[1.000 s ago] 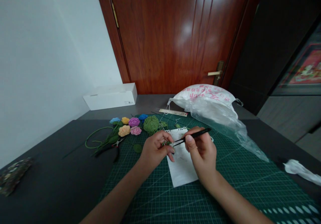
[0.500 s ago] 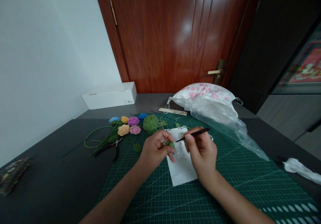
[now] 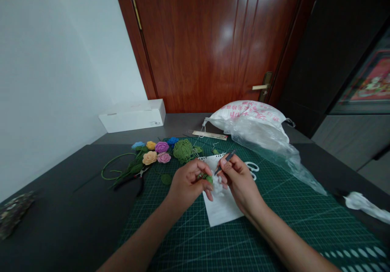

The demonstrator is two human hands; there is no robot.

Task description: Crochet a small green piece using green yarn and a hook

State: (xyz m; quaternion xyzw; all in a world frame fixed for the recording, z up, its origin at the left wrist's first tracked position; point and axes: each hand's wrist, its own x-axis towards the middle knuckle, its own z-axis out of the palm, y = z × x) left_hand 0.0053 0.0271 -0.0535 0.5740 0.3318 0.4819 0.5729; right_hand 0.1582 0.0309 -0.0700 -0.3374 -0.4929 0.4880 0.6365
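My left hand [image 3: 191, 179] pinches a small green crocheted piece [image 3: 209, 178] above a sheet of paper. Closed around a slim dark tool shaped like a pen [image 3: 227, 160], my right hand [image 3: 239, 178] is just to the right of that piece. The tool slants, its lower end close to the green piece; whether they touch I cannot tell. White fluffy stuffing [image 3: 217, 187] lies between the hands on the white sheet [image 3: 224, 211]. White scissor handles [image 3: 252, 167] show behind my right hand.
Crocheted flowers [image 3: 150, 157] with green stems, pliers [image 3: 141, 175] and a green yarn ball [image 3: 183, 150] lie left of the paper. A ruler [image 3: 210, 134] and a large stuffed plastic bag [image 3: 252, 119] are behind, on and beyond the green cutting mat [image 3: 189, 239]. A white box [image 3: 134, 117] stands far left.
My right hand has shifted left and closer to the left hand, and the tool is now steeper. More of the scissor handles and the white stuffing is visible. My left hand stays nearly still.
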